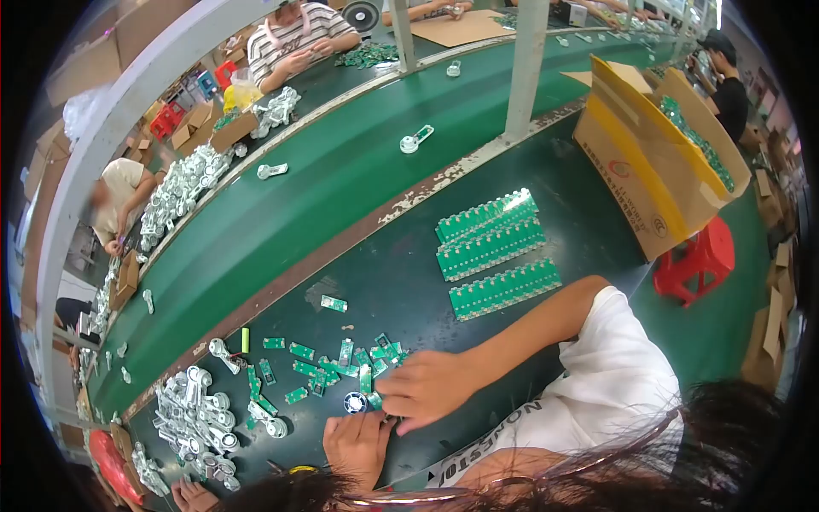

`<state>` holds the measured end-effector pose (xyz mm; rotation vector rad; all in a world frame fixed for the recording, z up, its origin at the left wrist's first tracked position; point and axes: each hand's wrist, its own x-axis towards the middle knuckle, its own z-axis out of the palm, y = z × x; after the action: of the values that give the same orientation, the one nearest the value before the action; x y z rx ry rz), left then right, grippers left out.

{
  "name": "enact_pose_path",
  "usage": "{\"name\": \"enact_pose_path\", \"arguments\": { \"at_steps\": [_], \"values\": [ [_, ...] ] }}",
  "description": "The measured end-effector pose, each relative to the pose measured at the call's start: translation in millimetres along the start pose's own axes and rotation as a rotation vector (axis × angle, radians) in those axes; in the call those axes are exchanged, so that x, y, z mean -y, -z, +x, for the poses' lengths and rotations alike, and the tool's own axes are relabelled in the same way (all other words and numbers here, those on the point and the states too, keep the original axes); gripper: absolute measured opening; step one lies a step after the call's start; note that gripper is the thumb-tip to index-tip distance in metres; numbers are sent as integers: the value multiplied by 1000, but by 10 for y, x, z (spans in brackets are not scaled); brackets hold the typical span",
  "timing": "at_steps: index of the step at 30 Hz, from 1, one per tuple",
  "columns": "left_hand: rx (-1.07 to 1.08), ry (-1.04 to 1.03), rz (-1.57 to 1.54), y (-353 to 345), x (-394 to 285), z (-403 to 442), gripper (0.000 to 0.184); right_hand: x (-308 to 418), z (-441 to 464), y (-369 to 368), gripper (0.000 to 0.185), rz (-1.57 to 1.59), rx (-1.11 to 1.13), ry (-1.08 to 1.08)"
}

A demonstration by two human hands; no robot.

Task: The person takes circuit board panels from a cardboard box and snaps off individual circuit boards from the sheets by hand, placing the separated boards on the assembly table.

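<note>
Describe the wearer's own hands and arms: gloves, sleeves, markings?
The left hand and right hand show no gloves. The right arm has a loose, short white sleeve; dark capital lettering marks the shirt. Left sleeve not visible.

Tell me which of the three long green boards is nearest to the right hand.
The bottom long board is nearest the right hand. The dark table shows between it and the middle board, which lies close to the top board.
</note>
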<state>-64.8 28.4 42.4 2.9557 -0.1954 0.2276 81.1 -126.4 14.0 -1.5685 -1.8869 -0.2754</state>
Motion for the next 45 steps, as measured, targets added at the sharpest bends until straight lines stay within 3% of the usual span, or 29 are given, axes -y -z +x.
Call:
{"name": "enact_pose_path", "arguments": {
  "at_steps": [2,4,7,8,10,11,17,20,23,25,29,30,32,33,35,36,38,39,41,42,44,45],
  "values": [
    [-94,13,-110,-8,-23,59,17,-91,-62,-41,26,-5,35,-51],
    [-79,42,-162,16,-99,138,18,-177,-92,-50,30,362,248,-44],
    [-54,78,-215,17,-97,176,21,-279,-109,71,29,493,435,-161],
    [-42,83,-210,18,-86,178,22,-273,-125,79,29,494,433,-163],
    [59,70,-185,27,-104,215,22,-262,-169,96,25,509,203,-53],
    [162,61,-158,38,-108,217,23,-241,-179,66,25,511,201,-54],
    [178,-47,-399,76,16,245,24,-180,-170,6,28,380,98,80],
    [180,-95,-467,-31,139,195,24,-158,-154,-14,28,470,244,5],
    [169,-135,-535,44,140,222,23,-163,-118,-74,22,955,309,-87],
    [209,-146,-603,12,164,177,23,-158,-111,-91,20,1095,358,-91],
    [254,-147,-807,110,167,164,20,-147,41,65,18,1128,554,-81],
    [249,-110,-801,84,198,132,17,-163,33,-10,20,1191,444,-88],
    [182,79,-699,110,223,73,15,-301,41,-23,33,698,428,-157],
    [99,149,-477,119,191,43,16,-327,77,16,55,424,400,-183],
    [83,254,-252,91,146,7,19,-350,187,105,73,-44,365,-184],
    [-37,226,-213,1,159,-17,24,-351,231,104,84,-32,265,-189],
    [-70,256,-152,-98,150,-35,36,-329,306,91,72,51,273,-121],
    [-112,245,-164,-118,136,-28,43,-326,348,64,53,190,332,-22],
    [-222,237,-276,-188,129,-78,43,-202,371,-83,32,390,485,-80],
    [-141,251,-273,-90,100,-85,48,-191,379,-99,22,480,573,-148],
    [-20,258,-571,107,201,-160,60,-263,364,-97,20,586,624,-174],
    [-72,331,-561,186,332,-242,71,-312,371,-84,19,668,668,-235]
  ]
}}
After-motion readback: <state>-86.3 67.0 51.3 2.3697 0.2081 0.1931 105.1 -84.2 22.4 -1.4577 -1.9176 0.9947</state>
